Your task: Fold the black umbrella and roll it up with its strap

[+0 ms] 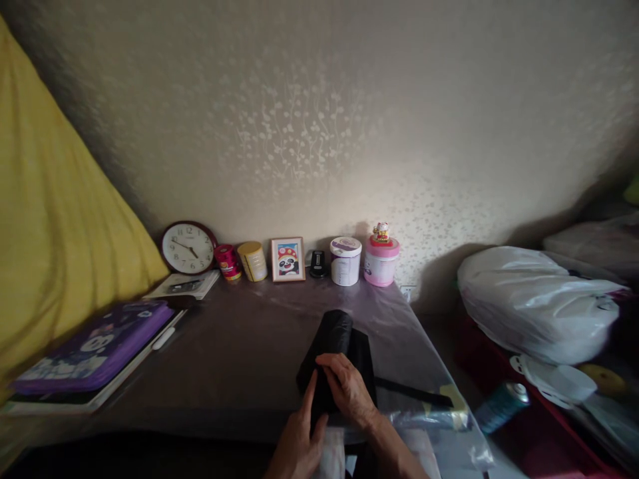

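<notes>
A black folded fabric bundle (333, 332) lies on the table in front of me, its far end rolled and a looser flap at its right. A thin black strap (414, 391) runs from it toward the table's right edge. My right hand (352, 392) is on top of the bundle, fingers bent and closed on the fabric. At the near left side, my left hand (299, 436) has the fabric between its straight index finger and its thumb. Exactly what kind of thing the bundle is, I cannot tell.
Along the wall stand a clock (188, 247), tins, a framed panda picture (288, 259) and two tubs. A purple case (94, 346) lies at left on the table (234, 359). Beyond the right edge are a spray can (502, 407) and a white plastic bag (539, 303).
</notes>
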`<state>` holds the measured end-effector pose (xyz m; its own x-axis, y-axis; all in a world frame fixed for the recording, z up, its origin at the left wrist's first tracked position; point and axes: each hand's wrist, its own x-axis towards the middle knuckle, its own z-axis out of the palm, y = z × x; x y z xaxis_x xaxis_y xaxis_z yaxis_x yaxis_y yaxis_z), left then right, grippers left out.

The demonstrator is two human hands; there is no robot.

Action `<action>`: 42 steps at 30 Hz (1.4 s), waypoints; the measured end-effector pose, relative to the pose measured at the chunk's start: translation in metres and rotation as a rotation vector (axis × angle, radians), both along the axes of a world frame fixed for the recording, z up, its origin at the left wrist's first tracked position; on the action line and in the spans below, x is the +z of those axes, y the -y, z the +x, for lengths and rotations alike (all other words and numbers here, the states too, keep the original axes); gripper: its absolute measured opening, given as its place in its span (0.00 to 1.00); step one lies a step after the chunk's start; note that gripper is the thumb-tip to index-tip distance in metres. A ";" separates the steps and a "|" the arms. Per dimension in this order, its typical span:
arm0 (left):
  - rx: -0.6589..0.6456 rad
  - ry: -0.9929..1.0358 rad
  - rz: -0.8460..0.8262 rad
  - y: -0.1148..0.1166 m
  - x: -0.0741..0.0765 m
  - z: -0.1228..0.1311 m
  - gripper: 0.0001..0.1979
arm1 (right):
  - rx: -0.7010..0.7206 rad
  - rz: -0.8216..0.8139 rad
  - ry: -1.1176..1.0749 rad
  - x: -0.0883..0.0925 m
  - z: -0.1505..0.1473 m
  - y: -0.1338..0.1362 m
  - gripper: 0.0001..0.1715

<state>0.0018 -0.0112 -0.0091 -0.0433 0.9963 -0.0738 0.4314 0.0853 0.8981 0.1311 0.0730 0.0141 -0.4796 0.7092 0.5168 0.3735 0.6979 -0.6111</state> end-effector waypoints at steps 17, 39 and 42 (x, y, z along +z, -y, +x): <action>-0.090 0.035 0.044 -0.002 -0.015 -0.005 0.31 | -0.299 0.134 0.038 -0.014 0.023 -0.084 0.21; 0.009 0.112 -0.223 0.010 0.017 0.008 0.35 | -0.596 -0.526 -0.220 -0.042 0.081 -0.062 0.18; 0.014 0.120 -0.213 0.010 0.016 0.008 0.35 | -0.559 -0.558 -0.289 -0.038 0.076 -0.061 0.22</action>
